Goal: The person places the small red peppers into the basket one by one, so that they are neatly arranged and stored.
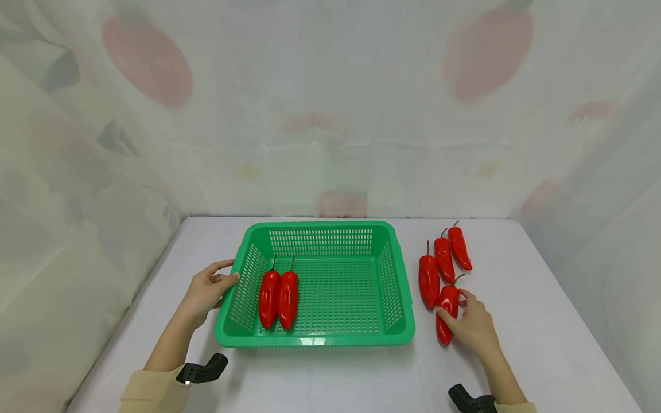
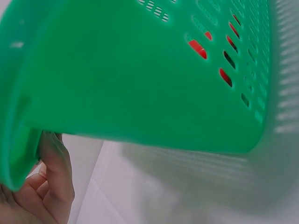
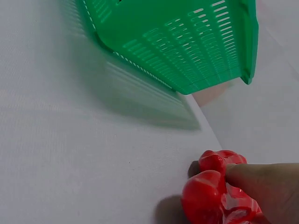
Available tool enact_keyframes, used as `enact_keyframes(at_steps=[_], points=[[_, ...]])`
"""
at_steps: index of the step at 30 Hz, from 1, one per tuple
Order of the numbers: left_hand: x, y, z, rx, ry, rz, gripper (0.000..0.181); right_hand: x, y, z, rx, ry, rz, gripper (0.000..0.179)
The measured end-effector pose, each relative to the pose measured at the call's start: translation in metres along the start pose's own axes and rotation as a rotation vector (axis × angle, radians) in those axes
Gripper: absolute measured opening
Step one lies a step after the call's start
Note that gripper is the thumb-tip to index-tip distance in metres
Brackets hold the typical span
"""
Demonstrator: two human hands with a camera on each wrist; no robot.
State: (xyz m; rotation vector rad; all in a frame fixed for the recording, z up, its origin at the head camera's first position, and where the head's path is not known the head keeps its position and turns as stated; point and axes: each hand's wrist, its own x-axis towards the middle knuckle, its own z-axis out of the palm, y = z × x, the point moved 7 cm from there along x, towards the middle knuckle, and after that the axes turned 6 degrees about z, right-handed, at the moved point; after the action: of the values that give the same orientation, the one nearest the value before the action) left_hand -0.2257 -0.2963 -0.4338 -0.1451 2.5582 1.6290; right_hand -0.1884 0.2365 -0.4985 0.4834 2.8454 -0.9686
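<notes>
Black wrist straps (image 1: 202, 370) and beige sleeves (image 1: 155, 390) edge the foreground at a white table (image 1: 320, 378), where both my hands are occupied. On the right side, my right hand (image 1: 472, 324) pinches a red pepper (image 1: 448, 301) between thumb and fingers, its stem pointing away from me; whether it is lifted off the surface, I cannot tell. Three more peppers (image 1: 428, 281) lie just beyond it, clustered close together. Opposite, my left hand (image 1: 203, 292) grips the left rim of a green basket (image 1: 341, 287), fingers tucked beneath the edge. Inside, two peppers (image 1: 288, 299) rest side by side toward the left wall, stems away from me. Behind, a pale curtain (image 1: 320, 155) printed with faded red fruit hangs past the table's far edge.
</notes>
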Motion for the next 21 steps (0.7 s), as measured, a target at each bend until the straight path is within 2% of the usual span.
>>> enact_keyframes(at_steps=[21], points=[[-0.001, 0.001, 0.0, 0.004, 0.007, 0.003, 0.058, 0.003, 0.014, -0.004, 0.058, -0.076, 0.071, 0.085]])
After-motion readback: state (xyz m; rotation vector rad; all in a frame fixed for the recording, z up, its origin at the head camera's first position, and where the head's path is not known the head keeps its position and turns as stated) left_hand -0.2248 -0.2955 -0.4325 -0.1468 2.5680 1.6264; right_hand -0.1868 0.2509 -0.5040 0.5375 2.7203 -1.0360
